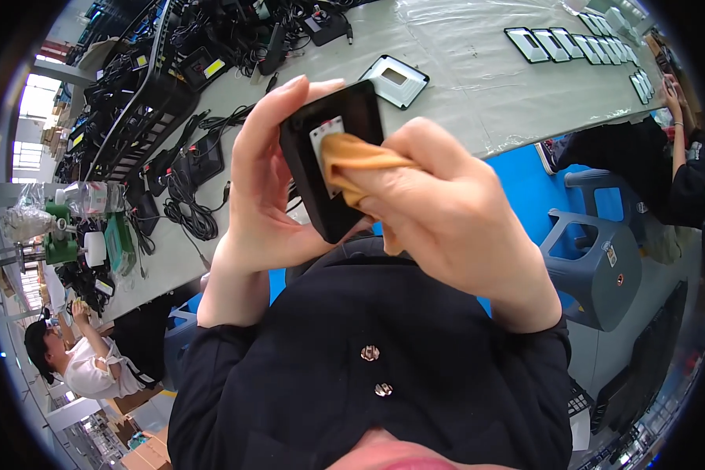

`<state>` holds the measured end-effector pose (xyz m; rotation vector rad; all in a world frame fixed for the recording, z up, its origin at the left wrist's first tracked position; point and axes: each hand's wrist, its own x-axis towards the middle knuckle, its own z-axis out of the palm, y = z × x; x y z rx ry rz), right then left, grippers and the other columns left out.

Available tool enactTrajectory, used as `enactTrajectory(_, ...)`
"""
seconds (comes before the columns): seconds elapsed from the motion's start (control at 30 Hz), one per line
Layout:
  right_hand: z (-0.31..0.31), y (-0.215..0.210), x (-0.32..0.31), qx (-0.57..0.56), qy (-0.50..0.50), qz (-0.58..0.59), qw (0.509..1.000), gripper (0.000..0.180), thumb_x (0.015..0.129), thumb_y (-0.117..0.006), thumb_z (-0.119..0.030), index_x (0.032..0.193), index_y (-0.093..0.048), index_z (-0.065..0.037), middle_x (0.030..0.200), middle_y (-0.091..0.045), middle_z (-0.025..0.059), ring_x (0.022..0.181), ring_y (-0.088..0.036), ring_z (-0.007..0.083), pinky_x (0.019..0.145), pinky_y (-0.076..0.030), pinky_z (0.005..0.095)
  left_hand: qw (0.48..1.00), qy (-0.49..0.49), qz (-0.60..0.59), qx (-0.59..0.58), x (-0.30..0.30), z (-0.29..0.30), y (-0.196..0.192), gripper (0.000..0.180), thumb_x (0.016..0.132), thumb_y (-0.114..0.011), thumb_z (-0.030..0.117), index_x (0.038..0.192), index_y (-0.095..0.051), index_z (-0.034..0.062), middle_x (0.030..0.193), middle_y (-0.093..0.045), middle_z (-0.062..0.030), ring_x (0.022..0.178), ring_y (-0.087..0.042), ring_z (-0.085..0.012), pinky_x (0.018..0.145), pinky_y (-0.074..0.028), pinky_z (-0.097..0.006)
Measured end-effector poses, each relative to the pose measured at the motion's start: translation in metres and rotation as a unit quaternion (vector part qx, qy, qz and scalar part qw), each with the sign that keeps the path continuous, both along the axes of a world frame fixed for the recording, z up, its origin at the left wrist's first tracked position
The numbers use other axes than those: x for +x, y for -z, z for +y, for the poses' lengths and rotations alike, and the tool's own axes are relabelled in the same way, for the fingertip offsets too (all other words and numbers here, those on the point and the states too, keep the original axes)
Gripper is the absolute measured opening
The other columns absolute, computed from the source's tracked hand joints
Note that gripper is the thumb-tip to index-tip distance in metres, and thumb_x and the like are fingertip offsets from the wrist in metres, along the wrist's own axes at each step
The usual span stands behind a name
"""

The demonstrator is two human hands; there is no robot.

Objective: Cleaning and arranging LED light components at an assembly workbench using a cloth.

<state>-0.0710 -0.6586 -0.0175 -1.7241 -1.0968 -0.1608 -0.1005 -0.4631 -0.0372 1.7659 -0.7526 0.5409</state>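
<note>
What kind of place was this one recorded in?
Probably an electronics assembly workshop: a long worktable carries a row of identical flat framed units and a heap of black devices with cables, with other seated workers alongside.

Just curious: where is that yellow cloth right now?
Head view, centre: the yellow cloth is in the right hand, pressed on the black panel the left hand holds.

The left hand (262,188) grips a black rectangular housing (337,168) upright near the chest, while the right hand (446,211) presses a tan cloth (356,157) against its pale window. Farther off, a similar framed unit (394,81) lies on the grey table (462,86), with a row of framed units (572,43) at the far right.
</note>
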Motion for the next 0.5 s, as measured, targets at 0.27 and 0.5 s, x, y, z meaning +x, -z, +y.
enactTrajectory(0.27, -0.046, 0.019, 0.013, 0.032, -0.020, 0.128, 0.991, 0.022, 0.086, -0.059, 0.002, 0.107, -0.064, 0.004, 0.086, -0.060, 0.0087, 0.076, -0.063, 0.0152, 0.061, -0.050, 0.0263, 0.918, -0.308, 0.073, 0.240, 0.014, 0.005, -0.019, 0.085, 0.055, -0.081, 0.011, 0.133, -0.048, 0.0063, 0.117, -0.057, -0.0108, 0.087, -0.058, -0.0158, 0.067, -0.047, -0.024)
enactTrajectory(0.5, -0.095, 0.044, 0.009, 0.026, 0.142, 0.294, 0.945, 0.022, 0.087, -0.059, 0.000, 0.108, -0.066, 0.004, 0.089, -0.057, 0.0091, 0.074, -0.058, 0.0140, 0.065, -0.048, 0.0236, 0.788, -0.287, 0.216, 0.499, 0.097, -0.020, -0.019, 0.082, 0.064, -0.069, 0.045, 0.128, -0.050, -0.0030, 0.108, -0.064, -0.0209, 0.101, -0.062, -0.0341, 0.090, -0.047, -0.038)
